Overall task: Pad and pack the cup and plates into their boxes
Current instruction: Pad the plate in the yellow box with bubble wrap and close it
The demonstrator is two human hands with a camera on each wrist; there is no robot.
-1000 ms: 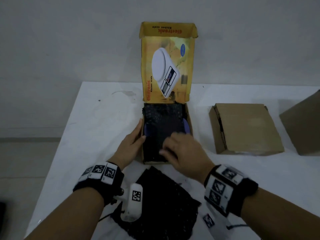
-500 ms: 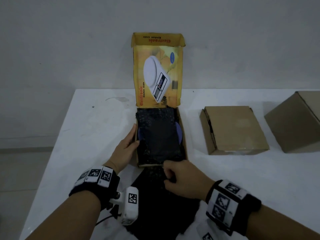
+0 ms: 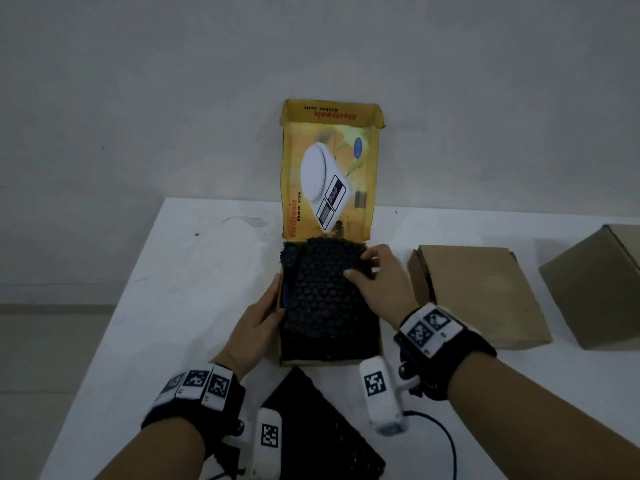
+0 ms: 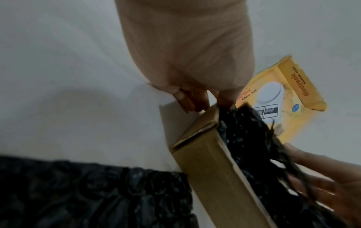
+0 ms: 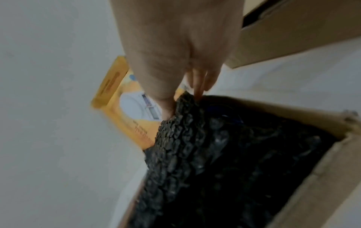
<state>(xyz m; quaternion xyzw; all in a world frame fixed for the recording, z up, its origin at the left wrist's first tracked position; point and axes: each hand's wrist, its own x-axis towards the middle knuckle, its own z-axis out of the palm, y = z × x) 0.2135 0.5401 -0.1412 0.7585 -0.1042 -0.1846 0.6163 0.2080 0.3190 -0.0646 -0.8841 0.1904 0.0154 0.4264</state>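
The yellow kitchen-scale box lies open on the table with its lid standing upright. Black bubble wrap fills it. A blue plate shows only as a sliver at the left wall; the rest is hidden. My right hand pinches the far right corner of a black bubble wrap sheet held over the box; the right wrist view shows thumb and fingers nipping its edge. My left hand grips the box's left wall, fingers outside, thumb over the rim.
Another black bubble wrap sheet lies on the white table in front of the box. A flat closed brown carton sits to the right and a taller brown box beyond it. A grey wall stands behind.
My right hand left the box's front edge, where it pinched bubble wrap on the table, and now holds a sheet over the box near its far right corner. The left hand stayed.
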